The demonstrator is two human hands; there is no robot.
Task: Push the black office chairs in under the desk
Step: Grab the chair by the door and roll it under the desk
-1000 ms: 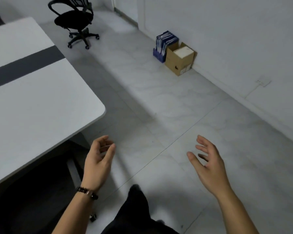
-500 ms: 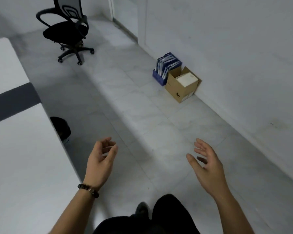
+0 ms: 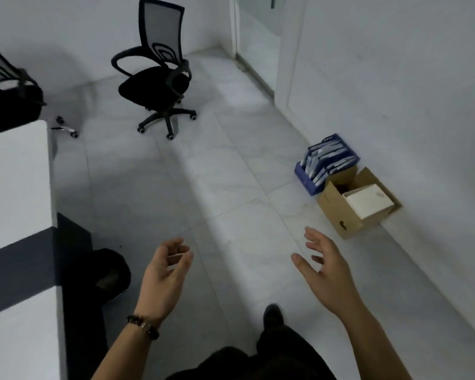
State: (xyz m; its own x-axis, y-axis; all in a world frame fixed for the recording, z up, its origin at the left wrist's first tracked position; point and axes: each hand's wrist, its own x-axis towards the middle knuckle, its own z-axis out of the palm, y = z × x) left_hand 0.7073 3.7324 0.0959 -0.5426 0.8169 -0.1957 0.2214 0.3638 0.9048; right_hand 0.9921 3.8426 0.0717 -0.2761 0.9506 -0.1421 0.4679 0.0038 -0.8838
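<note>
A black mesh-back office chair (image 3: 155,86) stands free on the tiled floor ahead, well away from the white desk (image 3: 14,193) along the left edge. A second black chair (image 3: 8,102) shows partly at the far end of the desk, its seat at the desk's corner. My left hand (image 3: 165,275) is held out low in front of me, fingers loosely curled, holding nothing. My right hand (image 3: 324,267) is open with fingers spread, also empty. Both hands are far short of either chair.
A black waste bin (image 3: 104,272) sits on the floor beside the desk, just left of my left hand. A cardboard box (image 3: 354,207) and a blue file holder (image 3: 324,163) stand against the right wall. A doorway (image 3: 258,37) opens at the back right.
The view has advanced along the desk and tilted up. The free chair is nearer and more central, the second chair has come into view, and both hands stay empty in front.
</note>
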